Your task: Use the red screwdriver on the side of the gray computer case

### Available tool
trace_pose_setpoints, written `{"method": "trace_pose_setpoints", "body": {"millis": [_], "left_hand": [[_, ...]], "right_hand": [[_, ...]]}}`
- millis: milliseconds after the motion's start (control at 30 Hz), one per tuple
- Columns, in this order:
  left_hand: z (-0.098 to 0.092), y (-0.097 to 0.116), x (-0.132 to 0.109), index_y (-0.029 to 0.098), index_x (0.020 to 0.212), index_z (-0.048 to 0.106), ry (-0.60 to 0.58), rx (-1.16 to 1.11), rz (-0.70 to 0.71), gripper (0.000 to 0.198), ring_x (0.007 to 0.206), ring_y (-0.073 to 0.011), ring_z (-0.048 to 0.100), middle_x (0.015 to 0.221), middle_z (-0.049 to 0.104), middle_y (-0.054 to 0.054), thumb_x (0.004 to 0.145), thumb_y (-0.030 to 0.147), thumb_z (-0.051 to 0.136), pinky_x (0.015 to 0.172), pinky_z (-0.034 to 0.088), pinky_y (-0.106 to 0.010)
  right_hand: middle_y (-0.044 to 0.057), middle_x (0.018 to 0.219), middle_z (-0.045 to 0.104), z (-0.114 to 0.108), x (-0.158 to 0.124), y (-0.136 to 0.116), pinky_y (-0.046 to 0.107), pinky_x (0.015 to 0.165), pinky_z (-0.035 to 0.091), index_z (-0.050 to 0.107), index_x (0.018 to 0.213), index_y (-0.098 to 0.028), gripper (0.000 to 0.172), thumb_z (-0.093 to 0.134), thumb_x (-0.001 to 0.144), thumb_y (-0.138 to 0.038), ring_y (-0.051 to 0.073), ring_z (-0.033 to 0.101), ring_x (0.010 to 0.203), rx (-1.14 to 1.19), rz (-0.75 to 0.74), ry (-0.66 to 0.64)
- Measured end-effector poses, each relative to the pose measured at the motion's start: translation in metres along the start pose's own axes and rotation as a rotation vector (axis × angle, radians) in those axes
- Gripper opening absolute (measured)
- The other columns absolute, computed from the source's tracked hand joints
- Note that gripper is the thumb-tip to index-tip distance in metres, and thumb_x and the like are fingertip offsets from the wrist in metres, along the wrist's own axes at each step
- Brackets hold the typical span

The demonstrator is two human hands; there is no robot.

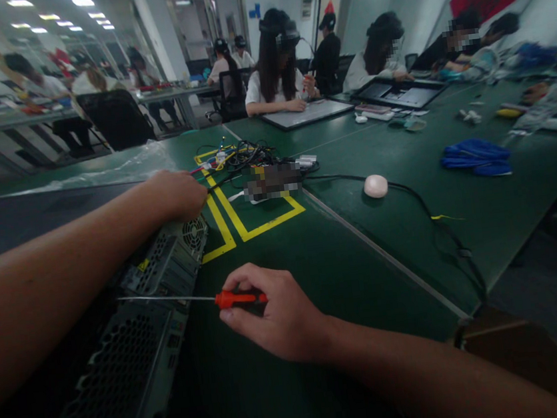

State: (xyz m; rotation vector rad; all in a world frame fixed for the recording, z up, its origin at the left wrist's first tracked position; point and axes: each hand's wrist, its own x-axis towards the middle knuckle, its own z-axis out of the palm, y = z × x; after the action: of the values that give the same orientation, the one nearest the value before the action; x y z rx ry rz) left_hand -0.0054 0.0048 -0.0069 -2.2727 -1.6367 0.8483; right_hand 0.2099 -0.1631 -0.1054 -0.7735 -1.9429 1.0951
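Observation:
My right hand point(280, 309) grips the orange-red handle of a screwdriver point(233, 299) between thumb and fingers. Its long thin metal shaft points left, across the rear of a computer case point(166, 342) that lies on the green table. The tip ends over dark metal, and whether it touches cannot be made out. At the far end of the case, near a round fan grille, my left hand point(176, 194) is curled closed with its fingertips hidden. A dark cable runs out close beside its knuckles. Perforated vents and ports show along the case's rear panel.
Beyond the case lies a tangle of cables point(257, 154) within yellow tape marks. A white rounded mouse-like object point(375, 186), a black cable point(423, 202) and a blue bundle point(476, 157) are to the right. Across the table, several people work at flat panels point(308, 113).

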Motion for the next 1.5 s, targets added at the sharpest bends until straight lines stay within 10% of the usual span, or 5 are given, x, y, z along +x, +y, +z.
{"method": "trace_pose_setpoints", "body": {"millis": [1500], "left_hand": [[0.0041,-0.0051,0.0051,0.032,0.106,0.093,0.019,-0.04,-0.001,0.039,0.126,-0.0423,0.07,0.122,0.087,-0.015,0.082,0.028,0.062,0.099,0.06,-0.051]], "right_hand": [[0.0,0.087,0.075,-0.0011,0.0004,0.0005,0.032,0.078,0.055,0.072,0.107,-0.021,0.016,0.077,0.098,-0.033,0.016,0.064,0.07,0.024,-0.033,0.013]]}}
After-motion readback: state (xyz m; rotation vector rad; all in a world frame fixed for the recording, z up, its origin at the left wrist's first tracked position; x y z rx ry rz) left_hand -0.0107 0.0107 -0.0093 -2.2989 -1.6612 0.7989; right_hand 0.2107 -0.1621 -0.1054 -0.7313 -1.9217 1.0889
